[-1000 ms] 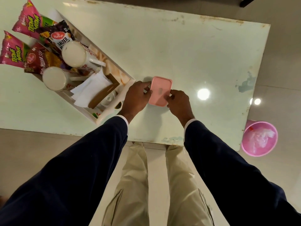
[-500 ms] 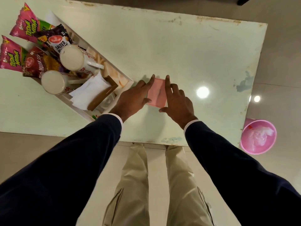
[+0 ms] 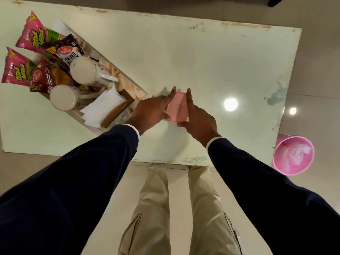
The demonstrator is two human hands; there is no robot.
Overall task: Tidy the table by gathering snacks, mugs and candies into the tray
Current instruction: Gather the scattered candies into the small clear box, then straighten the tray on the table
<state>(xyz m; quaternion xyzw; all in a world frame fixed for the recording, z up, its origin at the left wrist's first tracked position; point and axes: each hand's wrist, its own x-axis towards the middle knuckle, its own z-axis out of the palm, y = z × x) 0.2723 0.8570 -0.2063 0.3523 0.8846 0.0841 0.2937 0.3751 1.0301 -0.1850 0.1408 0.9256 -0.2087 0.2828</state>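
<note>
1. Bare table to the right and far side of the pink box; worn, chipped edges along the far and right sides.
2. Just left of the box, the near-right corner of the white tray, set at an angle.
3. Left hand and right hand flat against either side of the pink box, fingers straight, pressing it between them on the table.
4. Box contents hidden; candies not to be made out.
5. Tray's near-right end covered by the left hand and sleeve.
6. In the tray: two white mugs lying on their sides, white napkins, snack packets.
7. Readable: "TEDHE MEDHE" on pink packets, "SALTED" on a dark packet.
8. Pink bin on the floor, right of the table.
</note>
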